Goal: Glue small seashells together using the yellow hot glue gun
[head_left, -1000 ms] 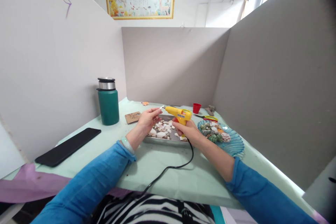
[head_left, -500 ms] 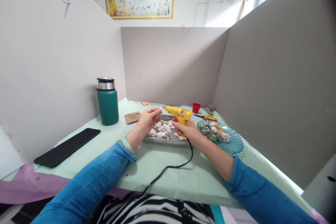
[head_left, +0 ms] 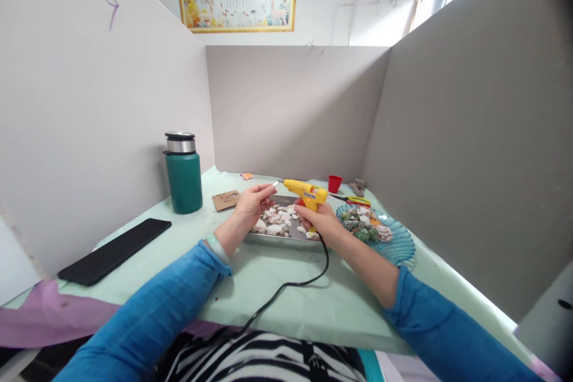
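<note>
My right hand (head_left: 317, 218) is wrapped round the handle of a yellow hot glue gun (head_left: 304, 190), whose nozzle points left. Between thumb and fingertips, my left hand (head_left: 255, 202) pinches a small white piece (head_left: 276, 184), which looks like a shell. The nozzle tip is right by that piece; whether they touch I cannot tell. Below both hands lies a metal tray (head_left: 286, 240) with many white and pinkish seashells (head_left: 274, 229) in it. From the gun's handle a black cord (head_left: 286, 284) curves down over the table's front edge.
On the right is a blue glass plate (head_left: 403, 245) of shells and green pieces. Behind it lie scissors (head_left: 353, 199) and a red cup (head_left: 334, 184). A brown card (head_left: 226, 200), green flask (head_left: 184, 182) and black phone-like slab (head_left: 116, 250) stand left. Grey panels (head_left: 295, 113) enclose the table.
The glue gun has shifted slightly to the right, so its nozzle is a little farther from the white piece. My left hand has barely moved.
</note>
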`<state>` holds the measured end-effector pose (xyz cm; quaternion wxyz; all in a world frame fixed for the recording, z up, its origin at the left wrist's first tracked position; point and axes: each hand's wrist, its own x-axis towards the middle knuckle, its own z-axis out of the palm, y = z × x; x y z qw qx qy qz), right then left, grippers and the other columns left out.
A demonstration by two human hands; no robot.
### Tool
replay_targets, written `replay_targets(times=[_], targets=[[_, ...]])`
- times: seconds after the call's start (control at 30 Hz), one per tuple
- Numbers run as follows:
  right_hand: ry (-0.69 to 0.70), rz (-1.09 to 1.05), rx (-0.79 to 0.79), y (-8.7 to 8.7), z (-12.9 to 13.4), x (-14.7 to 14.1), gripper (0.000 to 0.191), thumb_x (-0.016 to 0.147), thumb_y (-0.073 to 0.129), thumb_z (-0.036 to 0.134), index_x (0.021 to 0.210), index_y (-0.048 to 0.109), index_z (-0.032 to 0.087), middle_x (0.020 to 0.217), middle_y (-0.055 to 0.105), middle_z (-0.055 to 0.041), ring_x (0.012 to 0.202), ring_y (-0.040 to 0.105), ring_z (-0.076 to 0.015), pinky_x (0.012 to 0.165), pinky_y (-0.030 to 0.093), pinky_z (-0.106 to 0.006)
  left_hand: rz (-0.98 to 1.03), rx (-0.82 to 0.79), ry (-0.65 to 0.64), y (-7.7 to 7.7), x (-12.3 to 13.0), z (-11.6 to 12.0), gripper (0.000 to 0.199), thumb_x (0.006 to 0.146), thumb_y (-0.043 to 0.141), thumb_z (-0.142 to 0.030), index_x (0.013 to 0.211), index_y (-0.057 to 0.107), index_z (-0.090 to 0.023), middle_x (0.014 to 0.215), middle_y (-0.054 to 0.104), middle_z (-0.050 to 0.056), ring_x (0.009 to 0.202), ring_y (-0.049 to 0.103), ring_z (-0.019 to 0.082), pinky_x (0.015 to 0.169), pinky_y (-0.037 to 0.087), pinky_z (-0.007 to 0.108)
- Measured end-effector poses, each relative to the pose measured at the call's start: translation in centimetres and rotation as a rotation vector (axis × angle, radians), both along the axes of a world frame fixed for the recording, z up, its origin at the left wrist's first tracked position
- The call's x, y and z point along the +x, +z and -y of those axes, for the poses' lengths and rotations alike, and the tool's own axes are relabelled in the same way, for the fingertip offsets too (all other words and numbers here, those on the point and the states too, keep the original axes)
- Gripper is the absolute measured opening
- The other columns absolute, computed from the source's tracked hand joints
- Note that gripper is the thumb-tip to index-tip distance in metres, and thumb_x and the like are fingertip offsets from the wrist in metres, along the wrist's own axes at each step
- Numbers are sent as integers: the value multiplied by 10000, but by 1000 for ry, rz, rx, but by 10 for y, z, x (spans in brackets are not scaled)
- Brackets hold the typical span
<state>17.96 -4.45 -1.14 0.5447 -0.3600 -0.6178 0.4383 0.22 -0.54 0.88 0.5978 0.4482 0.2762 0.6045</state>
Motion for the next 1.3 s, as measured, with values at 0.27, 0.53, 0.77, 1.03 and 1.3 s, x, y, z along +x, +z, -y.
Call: replay_targets(times=[0.27,0.53,0.77,1.03,1.3], targets=[[14,52,15,-2,0,2,242,719,623,377,847,558,183,494,436,71,423,359,-62,435,302,-206,-3,7,25,-2,0,-3,225,601,773,-160,777,648,-96,702,624,33,503,497,48,556,476,215],[-7,19,13,-2,-1,1,260,713,629,376,866,557,178,511,453,68,427,375,-66,431,302,-206,-12,11,36,-2,1,-2,224,613,765,-178,780,640,-96,698,617,26,494,484,46,554,475,224],[15,73,22,-3,-1,2,244,723,626,382,853,568,183,486,427,72,429,360,-66,439,309,-206,0,14,33,-3,1,-3,235,603,769,-168,787,645,-92,691,614,24,500,484,47,557,471,222],[5,13,-11,0,1,0,255,707,639,360,856,555,172,500,442,71,420,359,-61,428,287,-207,-4,3,26,-2,1,-2,241,590,780,-178,775,652,-92,696,623,32,495,481,46,547,464,218],[-7,49,12,-2,-1,1,271,705,635,395,855,562,181,498,441,70,427,373,-67,441,316,-213,1,-4,32,-2,2,-1,221,601,764,-157,780,652,-92,705,621,35,503,487,49,553,475,219]])
